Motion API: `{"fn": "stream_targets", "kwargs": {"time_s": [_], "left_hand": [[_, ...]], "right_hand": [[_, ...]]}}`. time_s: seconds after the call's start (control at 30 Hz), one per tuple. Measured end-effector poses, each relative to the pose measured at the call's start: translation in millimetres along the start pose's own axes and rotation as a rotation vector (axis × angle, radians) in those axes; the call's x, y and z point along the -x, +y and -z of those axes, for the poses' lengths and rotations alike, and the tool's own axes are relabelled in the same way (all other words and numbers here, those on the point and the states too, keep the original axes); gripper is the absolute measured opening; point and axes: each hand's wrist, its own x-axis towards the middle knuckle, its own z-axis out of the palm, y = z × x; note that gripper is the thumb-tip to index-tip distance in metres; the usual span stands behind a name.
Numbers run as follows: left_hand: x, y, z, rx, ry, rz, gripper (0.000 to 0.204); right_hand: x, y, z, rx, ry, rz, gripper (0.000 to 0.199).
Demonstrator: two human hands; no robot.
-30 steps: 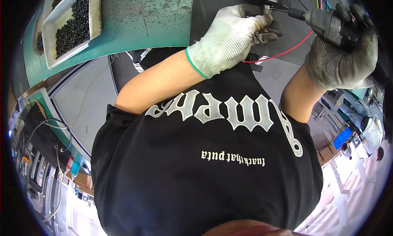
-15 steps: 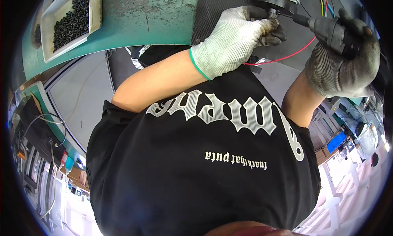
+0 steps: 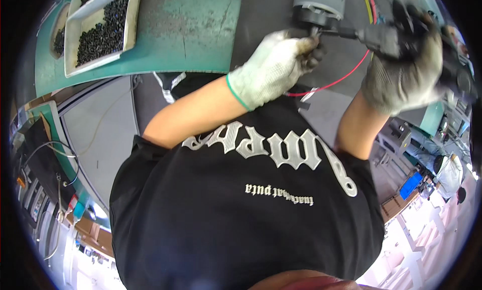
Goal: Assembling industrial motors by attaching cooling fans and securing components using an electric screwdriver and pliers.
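A grey cylindrical motor point(image 3: 321, 1) with a black end piece point(image 3: 307, 17) lies at the top of the picture, a short shaft point(image 3: 315, 31) pointing toward me. My left hand point(image 3: 276, 69), in a pale glove with dark fingertips, is closed with thumb and fingers at the shaft's end; the fingertips partly hide the grip. In my right hand point(image 3: 401, 79), also gloved, is a black power screwdriver point(image 3: 381, 40). Its narrow nose points left and reaches the side of the black end piece. Motion smears the right fingers and the tool's body.
At the far left, a white tray point(image 3: 73, 49) of small black screws point(image 3: 103, 36) stands on the worn green tabletop point(image 3: 186, 28). A red wire point(image 3: 346, 80) curves across the dark mat point(image 3: 261, 18) between my arms. Another person point(image 3: 449, 172) is in the background at right.
Motor, both hands and screwdriver appear farther left and a little lower, while the tray has shifted right, so the view has moved too. The screwdriver's nose remains at the motor's end piece.
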Motion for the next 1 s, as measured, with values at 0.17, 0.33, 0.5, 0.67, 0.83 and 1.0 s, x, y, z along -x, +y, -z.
{"fn": "stream_targets", "kwargs": {"time_s": [0.17, 0.33, 0.5, 0.67, 0.83, 1.0], "left_hand": [[6.6, 7.6, -0.9, 0.315, -0.063, 0.2, 0.014], [8.5, 9.8, 3.9, 0.433, -0.102, 0.208, 0.034], [17.5, 23.2, 3.8, 0.272, -0.094, 0.29, 0.033], [77.2, 85.5, -3.3, -0.555, -0.037, 0.117, 0.035], [159.6, 241.7, 18.8, -1.791, 1.117, -0.874, 0.029], [190.1, 350.9, 51.0, -2.138, 1.423, -0.914, 0.018]], "right_hand": [[-50.8, 55.6, 48.9, -0.026, 0.242, 0.238, 0.035], [-63.8, 116.4, 91.2, 0.389, 0.331, -0.022, 0.054], [-32.7, 134.3, 60.3, 0.732, -0.342, 0.067, 0.065], [-5.4, 195.8, 73.1, 0.779, -0.703, -0.078, 0.053], [-3.8, 201.3, 81.5, 0.772, -0.468, -0.143, 0.05], [-11.7, 193.9, 74.2, 0.69, -0.268, -0.323, 0.055]]}}
